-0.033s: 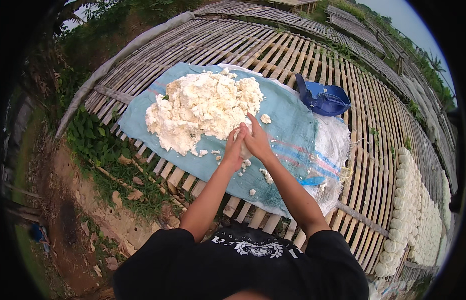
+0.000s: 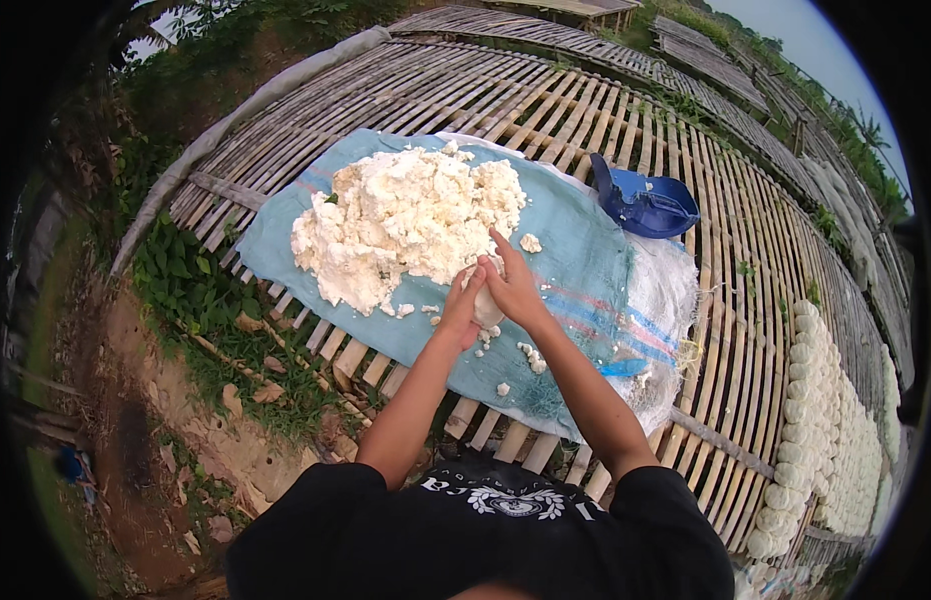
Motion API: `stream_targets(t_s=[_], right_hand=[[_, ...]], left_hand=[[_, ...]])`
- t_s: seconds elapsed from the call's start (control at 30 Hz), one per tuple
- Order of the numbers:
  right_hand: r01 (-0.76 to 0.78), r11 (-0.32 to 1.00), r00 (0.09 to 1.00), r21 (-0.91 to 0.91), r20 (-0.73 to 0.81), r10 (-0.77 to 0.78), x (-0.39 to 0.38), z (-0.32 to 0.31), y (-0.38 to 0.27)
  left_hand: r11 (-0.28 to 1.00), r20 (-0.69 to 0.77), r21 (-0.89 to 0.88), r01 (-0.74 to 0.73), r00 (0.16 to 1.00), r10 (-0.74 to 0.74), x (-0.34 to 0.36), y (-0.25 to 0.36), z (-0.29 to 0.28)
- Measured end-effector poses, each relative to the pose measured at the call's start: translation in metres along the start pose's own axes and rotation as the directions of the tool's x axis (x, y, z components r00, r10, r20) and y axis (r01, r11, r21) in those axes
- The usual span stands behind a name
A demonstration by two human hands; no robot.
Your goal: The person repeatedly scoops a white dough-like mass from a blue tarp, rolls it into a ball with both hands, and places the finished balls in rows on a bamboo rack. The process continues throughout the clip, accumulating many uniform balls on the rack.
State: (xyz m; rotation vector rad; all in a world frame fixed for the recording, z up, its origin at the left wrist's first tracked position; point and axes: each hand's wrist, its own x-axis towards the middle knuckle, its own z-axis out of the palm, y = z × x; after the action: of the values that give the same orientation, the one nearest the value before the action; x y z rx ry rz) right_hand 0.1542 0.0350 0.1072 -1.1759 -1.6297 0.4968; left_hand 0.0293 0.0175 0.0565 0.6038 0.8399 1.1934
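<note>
So both hands are pressed together around a small lump of white dough (image 2: 487,305) — left hand (image 2: 463,300) cupping it from one side, right hand (image 2: 513,288) clamped over it from the other, index finger sticking out toward the pile. The lump sits right in the grip, mostly hidden between the palms. The big heap of white dough (image 2: 405,220) lies just ahead and to the left of the grip, nearly touching the fingertips, so the left hand is the nearer one. It's all on a blue woven sack (image 2: 585,270) spread over a slatted bamboo surface (image 2: 745,300). Crumbs (image 2: 530,355) lie scattered just below the grip, a blue cap (image 2: 645,205) sits well off to the right — and rows of white rounds (image 2: 825,420) further right.
</note>
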Motion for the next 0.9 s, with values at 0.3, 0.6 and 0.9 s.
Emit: stream_targets(t_s=[0.3,0.6,0.9], right_hand=[[-0.580,0.804,0.665,0.133,0.646,0.374,0.001,-0.038,0.031],[-0.217,0.002,0.735,0.976,0.162,0.659,0.043,-0.192,0.053],[-0.152,0.988,0.907,0.010,-0.397,0.143,0.017,-0.090,0.034]], left_hand=[[0.983,0.187,-0.084,0.162,0.972,-0.144,-0.028,-0.005,-0.042],[0.942,0.080,-0.212,0.260,0.965,-0.248,-0.037,0.018,-0.071],[0.899,0.007,-0.349,0.263,0.961,-0.278,-0.039,0.005,-0.086]])
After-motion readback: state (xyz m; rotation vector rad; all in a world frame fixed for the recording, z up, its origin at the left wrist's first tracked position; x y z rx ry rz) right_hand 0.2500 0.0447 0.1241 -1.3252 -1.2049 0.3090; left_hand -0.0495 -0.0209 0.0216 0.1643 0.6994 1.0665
